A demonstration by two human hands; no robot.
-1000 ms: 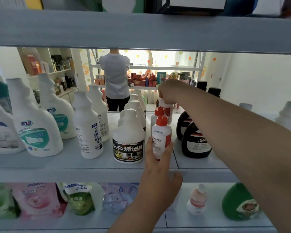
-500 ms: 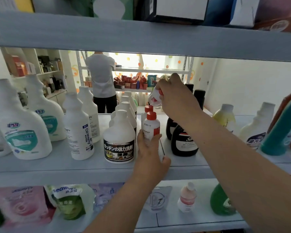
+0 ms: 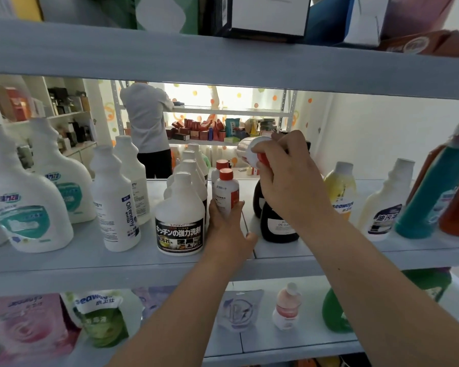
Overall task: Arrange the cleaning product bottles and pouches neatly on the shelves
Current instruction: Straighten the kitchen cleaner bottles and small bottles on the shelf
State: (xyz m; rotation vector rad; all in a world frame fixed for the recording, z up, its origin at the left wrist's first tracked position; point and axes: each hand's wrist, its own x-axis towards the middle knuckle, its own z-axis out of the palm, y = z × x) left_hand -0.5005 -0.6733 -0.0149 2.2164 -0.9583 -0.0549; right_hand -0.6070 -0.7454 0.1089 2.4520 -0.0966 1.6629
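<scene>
Here the left hand (image 3: 227, 226) wraps around the lower body of a small white plastic bottle with a red cap (image 3: 227, 190), which stands upright on the grey middle shelf (image 3: 117, 260), just right of a squat white bottle with a black Japanese label (image 3: 180, 221). A second red-capped white bottle (image 3: 220, 165) stands directly behind the held one. The right hand (image 3: 286, 181) is raised above the shelf with its fingers (image 3: 260, 149) closed around a third small white bottle with a red cap (image 3: 249, 152), tilted almost sideways in the air, touching nothing else. Under that hand stands a dark, rounded bottle with a white label (image 3: 278, 226). Further right stand a yellow bottle (image 3: 341, 186) and a white bottle with a dark label (image 3: 384, 207); a teal bottle (image 3: 429, 197) leans. To the left stand a tall white cylindrical bottle printed "Oil enemy" (image 3: 115, 205) and large white bottles with teal labels (image 3: 24, 207). On the lower shelf (image 3: 263, 343), soft pouches (image 3: 101, 316) lie beside a small pink bottle (image 3: 286, 305) and a green bottle (image 3: 334, 313).
</scene>
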